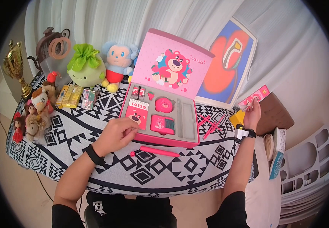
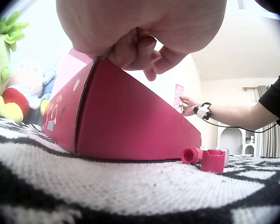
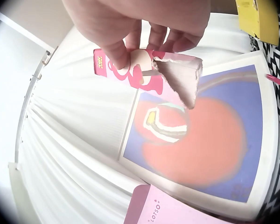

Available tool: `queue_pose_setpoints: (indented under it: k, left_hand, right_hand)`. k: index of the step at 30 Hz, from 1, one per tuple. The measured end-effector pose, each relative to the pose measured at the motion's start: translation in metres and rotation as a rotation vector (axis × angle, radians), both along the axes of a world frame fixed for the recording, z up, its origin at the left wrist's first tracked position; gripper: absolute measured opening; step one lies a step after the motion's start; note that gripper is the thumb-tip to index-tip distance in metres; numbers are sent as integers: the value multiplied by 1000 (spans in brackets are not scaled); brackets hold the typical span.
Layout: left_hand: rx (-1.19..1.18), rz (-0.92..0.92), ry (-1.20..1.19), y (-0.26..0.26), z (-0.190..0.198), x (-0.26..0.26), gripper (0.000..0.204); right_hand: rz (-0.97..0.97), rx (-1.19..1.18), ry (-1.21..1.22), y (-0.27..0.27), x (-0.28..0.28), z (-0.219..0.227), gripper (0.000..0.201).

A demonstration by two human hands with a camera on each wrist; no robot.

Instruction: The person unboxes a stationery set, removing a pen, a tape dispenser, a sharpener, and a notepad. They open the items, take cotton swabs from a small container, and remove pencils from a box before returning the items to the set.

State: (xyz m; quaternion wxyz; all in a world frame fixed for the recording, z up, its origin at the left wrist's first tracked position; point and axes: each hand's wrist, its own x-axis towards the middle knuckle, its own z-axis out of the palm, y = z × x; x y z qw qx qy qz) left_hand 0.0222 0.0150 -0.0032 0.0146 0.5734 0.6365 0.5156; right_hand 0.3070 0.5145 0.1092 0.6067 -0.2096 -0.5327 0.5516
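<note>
My left hand rests at the near left corner of a pink gift box, its fingers loosely curled and holding nothing. The box stands with its lid up; its grey insert holds a bear-faced notebook, a round pink case and a pink-and-green item. Out to the right, my right hand grips a small pink carton between thumb and fingers. One end of this carton is torn open, as the right wrist view shows.
Before the box lie a pink pen and a small pink cap. Several pink sticks lie to its right. Plush toys stand behind left, a trophy farther left. A painting leans at the back, near a brown box.
</note>
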Motion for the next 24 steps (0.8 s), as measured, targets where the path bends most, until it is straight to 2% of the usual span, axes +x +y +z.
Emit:
queue_pose_setpoints:
  k: [3,5,7,9,12,13,15,16,17,19,20,21,23,24]
  left_hand:
    - [4,-3,-6,0,1,0,11]
    - [16,-2,3,1,0,0,11]
    - [29,3,8,1,0,0,10]
    - [33,1,36,0,-1,-1,9]
    - [22,-3,31,0,-2,-2,11]
    - [22,-4,30,2,-2,-3,11]
    - [39,-4,38,1,-2,-2,11]
    - [32,1,37,1,-2,-1,11]
    - [34,-1,25,1,-2,-1,10]
    - [26,10,17,0,0,-1,9]
    - [24,6,4,-1,0,0,10]
    - [26,-1,-10,-1,-1,0,11]
    - [51,-4,-12,1,-5,-2,12]
    - [50,-14,-9,1,-4,-2,12]
  right_hand:
    - [-25,10,-2,-10,12,0,21]
    - [-102,32,-113,-19,24,-7,18]
    - [-154,29,-161,-33,36,-23,18]
    - [-199,-41,-431,-47,52,-41,17]
    - [-186,-46,-411,-38,68,-93,16]
    - [-251,-118,-594,-47,77,-97,19]
    - [-339,205,-1206,-39,92,-120,26]
    - [-420,229,-1350,-60,82,-111,32]
    - [-407,231,-1348,-59,78,-106,32]
    - [-474,410,-1175,-58,67,-100,31]
    - [-454,598,-1136,-67,53,-87,30]
    - [-447,595,-1134,-76,39,-75,30]
    - [-86,480,-983,-124,-7,-46,29]
    - [57,485,-957,-132,-25,-49,29]
